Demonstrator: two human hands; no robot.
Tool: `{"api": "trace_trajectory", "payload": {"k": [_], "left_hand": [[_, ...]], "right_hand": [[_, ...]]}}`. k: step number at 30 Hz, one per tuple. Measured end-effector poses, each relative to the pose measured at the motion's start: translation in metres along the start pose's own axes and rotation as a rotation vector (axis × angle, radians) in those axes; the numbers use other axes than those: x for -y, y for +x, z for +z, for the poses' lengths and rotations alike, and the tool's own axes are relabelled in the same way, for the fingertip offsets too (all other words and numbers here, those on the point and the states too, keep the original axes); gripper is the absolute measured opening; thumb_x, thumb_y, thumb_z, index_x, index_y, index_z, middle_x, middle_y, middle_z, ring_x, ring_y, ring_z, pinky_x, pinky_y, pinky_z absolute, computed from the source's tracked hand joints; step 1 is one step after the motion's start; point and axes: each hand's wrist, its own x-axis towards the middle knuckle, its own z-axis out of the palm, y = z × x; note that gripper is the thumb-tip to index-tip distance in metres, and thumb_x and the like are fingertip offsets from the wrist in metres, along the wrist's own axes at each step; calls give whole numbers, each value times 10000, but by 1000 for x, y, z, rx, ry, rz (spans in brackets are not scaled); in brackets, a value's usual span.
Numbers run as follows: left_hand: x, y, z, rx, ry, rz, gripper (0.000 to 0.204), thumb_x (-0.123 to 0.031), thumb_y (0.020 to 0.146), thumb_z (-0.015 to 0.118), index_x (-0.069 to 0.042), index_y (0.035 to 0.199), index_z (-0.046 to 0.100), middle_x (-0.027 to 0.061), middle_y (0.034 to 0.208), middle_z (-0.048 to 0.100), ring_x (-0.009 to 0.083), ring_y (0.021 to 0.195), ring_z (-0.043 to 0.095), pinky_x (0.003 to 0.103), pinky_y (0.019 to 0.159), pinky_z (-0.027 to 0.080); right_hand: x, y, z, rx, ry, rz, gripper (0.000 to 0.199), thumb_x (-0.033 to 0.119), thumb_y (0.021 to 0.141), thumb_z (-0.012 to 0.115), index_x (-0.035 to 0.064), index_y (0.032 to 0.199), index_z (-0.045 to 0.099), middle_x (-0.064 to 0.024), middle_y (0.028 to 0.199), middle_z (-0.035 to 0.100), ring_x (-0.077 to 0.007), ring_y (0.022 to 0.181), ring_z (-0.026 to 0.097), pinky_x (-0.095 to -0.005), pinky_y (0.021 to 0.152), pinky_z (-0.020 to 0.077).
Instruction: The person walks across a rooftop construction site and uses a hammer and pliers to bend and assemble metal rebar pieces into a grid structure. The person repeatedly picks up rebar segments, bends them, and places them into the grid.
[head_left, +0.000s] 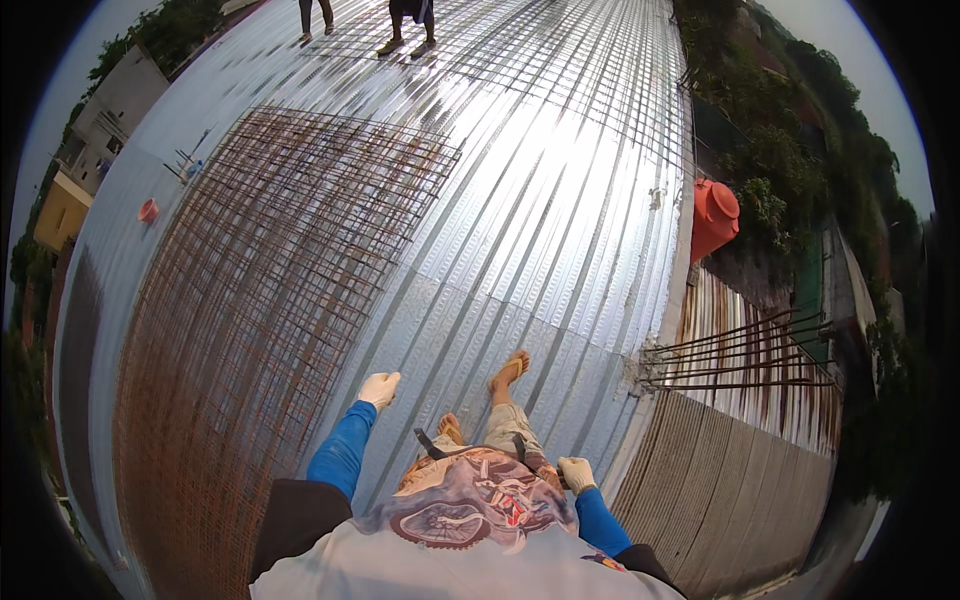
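My left hand (380, 389) wears a pale glove and is closed in a fist, with nothing seen sticking out of it. It hangs over the ribbed metal decking (470, 325), beside the right edge of a rusty rebar mesh (270, 250). My right hand (577, 474), gloved too, is curled shut near my right hip, and no object shows in it. Blue sleeves (345, 450) cover both forearms. Below, my feet in sandals (511, 370) stand one ahead of the other on the decking, right of the mesh.
Bundled rebar rods (740, 360) jut out past the deck's right edge, above a lower corrugated roof (720, 490). A red tank (714, 218) stands beyond that edge. An orange bucket (148, 211) sits far left. Two people (410, 25) stand at the far end near more mesh (570, 50).
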Motion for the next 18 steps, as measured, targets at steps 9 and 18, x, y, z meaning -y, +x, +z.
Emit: {"api": "trace_trajectory", "payload": {"k": [9,18], "left_hand": [[-146,18,39,82,26,-226,566,-487,952,578,55,1035,717,163,835,726,219,713,681,388,675,545],[-165,97,38,112,93,-121,642,-508,921,574,109,970,744,231,936,754,303,824,726,394,776,532]], "right_hand": [[168,150,-67,50,-120,66,355,308,942,599,-19,985,730,-140,818,747,-242,621,711,-372,577,574],[391,219,-146,-125,75,-265,422,348,1003,571,-46,1083,700,-160,868,745,-212,605,679,-358,538,536]]}}
